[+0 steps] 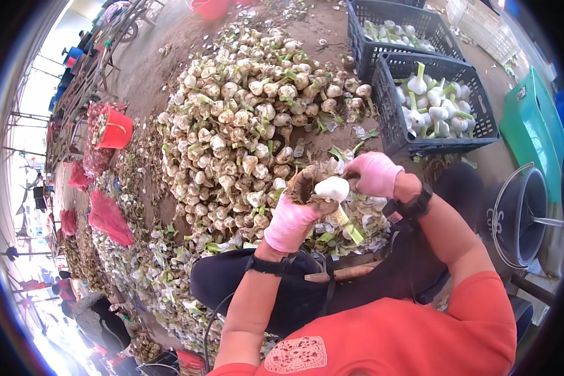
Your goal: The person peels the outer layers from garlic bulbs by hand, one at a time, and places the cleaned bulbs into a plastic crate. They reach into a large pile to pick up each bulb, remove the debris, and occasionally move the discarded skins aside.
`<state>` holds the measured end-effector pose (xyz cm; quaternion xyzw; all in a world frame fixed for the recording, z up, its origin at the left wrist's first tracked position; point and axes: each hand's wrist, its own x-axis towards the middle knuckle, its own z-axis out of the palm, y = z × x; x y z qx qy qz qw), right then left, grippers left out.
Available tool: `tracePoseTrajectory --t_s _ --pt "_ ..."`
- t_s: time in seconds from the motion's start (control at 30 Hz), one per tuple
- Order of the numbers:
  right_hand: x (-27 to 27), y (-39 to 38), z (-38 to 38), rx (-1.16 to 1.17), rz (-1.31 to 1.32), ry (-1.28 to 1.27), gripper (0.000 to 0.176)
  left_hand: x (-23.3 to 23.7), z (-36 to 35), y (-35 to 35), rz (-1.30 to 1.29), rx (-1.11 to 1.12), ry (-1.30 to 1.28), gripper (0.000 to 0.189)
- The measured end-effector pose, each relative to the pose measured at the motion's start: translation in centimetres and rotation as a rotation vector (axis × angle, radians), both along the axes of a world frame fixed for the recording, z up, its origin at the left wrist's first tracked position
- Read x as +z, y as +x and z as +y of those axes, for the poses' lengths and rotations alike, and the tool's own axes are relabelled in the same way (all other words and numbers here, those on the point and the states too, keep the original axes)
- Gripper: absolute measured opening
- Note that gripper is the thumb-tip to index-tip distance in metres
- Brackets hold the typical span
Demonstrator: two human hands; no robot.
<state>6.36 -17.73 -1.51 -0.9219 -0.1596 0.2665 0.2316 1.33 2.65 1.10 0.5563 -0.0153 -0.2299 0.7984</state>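
Seemingly mid-peel; left hand (291, 222) grip closed around garlic bulb (332, 188), held near, above the lap; right hand (373, 174) grip pinched on the bulb's right side; loose dirty skin (304, 185) hanging left; calling next for a steady hold and a clean pull away; peeled bulbs in crate (391, 131) far right

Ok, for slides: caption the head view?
Pink-gloved left hand and right hand grip a white garlic bulb beside a garlic heap.

garlic pile (244, 125) ahead on ground | bulb (332, 188) at its near edge | crates (388, 128) right of pile | bucket (525, 216) far right
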Motion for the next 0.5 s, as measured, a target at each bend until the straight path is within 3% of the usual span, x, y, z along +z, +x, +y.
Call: tracePoseTrajectory --t_s 0.17,0.23,0.27,0.3,0.37,0.47,0.5 --pt "-0.4 -0.3 -1.9 0.195 -0.252 0.231 0.031 -1.0 -0.3 0.4 -0.105 0.100 0.148 0.053" --pt "1.3 -0.5 -0.8 -0.117 0.228 0.781 0.041 -1.2 -0.4 0.8 -0.196 0.096 0.287 0.055" --pt "2.0 -0.4 -0.5 -0.111 0.324 0.799 0.046 -1.6 -0.5 0.7 -0.105 0.176 0.174 0.053" --pt "1.2 -0.6 -0.2 -0.040 0.320 1.019 0.044 -2.1 -0.8 0.9 -0.156 0.197 0.235 0.054" --pt "1.0 -1.3 0.4 -0.133 0.516 0.907 0.043 -3.1 -1.0 0.9 -0.178 0.163 0.342 0.056" --pt "-3.7 -1.3 0.7 -0.169 0.405 0.968 0.041 -4.2 -1.3 0.9 -0.048 0.073 0.288 0.054" --pt "-1.1 -1.1 0.5 -0.313 0.574 0.897 0.033 -4.6 -1.3 0.8 0.026 0.049 0.335 0.052"
